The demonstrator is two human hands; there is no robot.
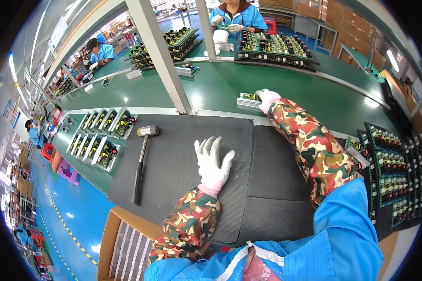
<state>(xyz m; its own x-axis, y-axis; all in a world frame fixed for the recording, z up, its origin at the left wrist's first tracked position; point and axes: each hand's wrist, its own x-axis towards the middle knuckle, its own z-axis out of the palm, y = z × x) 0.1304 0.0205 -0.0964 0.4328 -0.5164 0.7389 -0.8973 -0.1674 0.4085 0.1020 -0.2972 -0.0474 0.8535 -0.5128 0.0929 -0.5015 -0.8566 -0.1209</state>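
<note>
My right hand (268, 99), in a white glove, reaches over to the green bench beyond the mat. Its fingers close on the right end of a circuit board with a silver heat sink (249, 101); the fingertips are partly hidden. Above the black rubber mat (276, 182), my left hand (213, 161) is gloved too, fingers spread and nothing in it. To its left lies a mallet (141, 161) with a black grip, its head toward the far edge of the mat.
Two rows of heat-sink boards (94, 150) stand left of the mat. Stacked circuit panels (391, 168) are at the right. A cardboard box (110, 234) with metal strips sits at the lower left. A metal post (162, 61) rises beyond the mat. Across the bench, a co-worker (248, 18) handles parts.
</note>
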